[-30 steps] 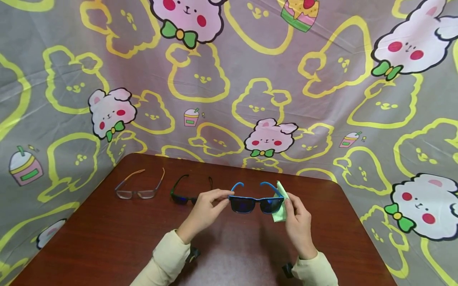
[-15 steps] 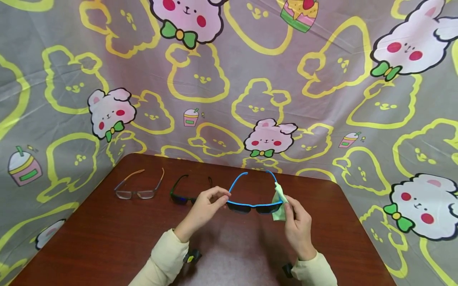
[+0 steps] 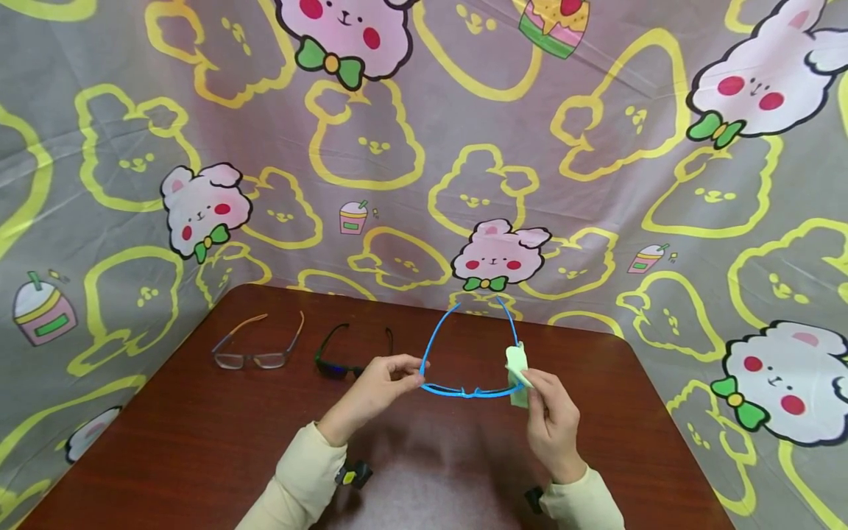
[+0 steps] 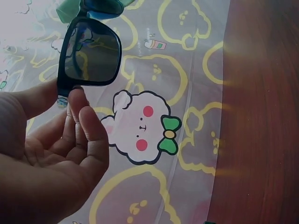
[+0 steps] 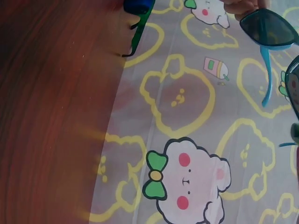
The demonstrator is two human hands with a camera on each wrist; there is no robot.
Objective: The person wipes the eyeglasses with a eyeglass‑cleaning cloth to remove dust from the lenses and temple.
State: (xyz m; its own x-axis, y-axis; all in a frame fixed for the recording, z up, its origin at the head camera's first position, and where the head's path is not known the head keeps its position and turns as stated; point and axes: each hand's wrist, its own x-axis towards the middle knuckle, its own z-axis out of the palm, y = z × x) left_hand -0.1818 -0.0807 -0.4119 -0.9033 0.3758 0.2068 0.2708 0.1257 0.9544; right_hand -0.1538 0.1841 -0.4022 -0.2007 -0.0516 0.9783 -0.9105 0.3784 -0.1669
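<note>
A pair of blue-framed sunglasses (image 3: 433,388) is held up above the table, its temples unfolded and pointing away. My left hand (image 3: 377,390) pinches the left front corner between thumb and fingers. In the left wrist view, a dark lens (image 4: 96,56) rises above the left hand (image 4: 70,144). At the opposite corner, my right hand (image 3: 555,416) grips the sunglasses through a pale green cloth (image 3: 517,359). The right wrist view catches a lens (image 5: 268,29) and a blue temple, with some left-hand fingers (image 5: 244,7) behind; the right hand lies outside that view.
Clear eyeglasses (image 3: 269,360) with orange-brown temples lie unfolded at the table's left. Between them and the left hand rests a pair of dark sunglasses (image 3: 331,368), partly covered by that hand. A printed cloth backdrop (image 3: 384,169) stands around the brown table (image 3: 199,442).
The blue sunglasses have tilted: their lenses faced me earlier, and now the frame's thin edge shows with temples raised farther back. Both hands keep their hold; the green cloth has shifted slightly.
</note>
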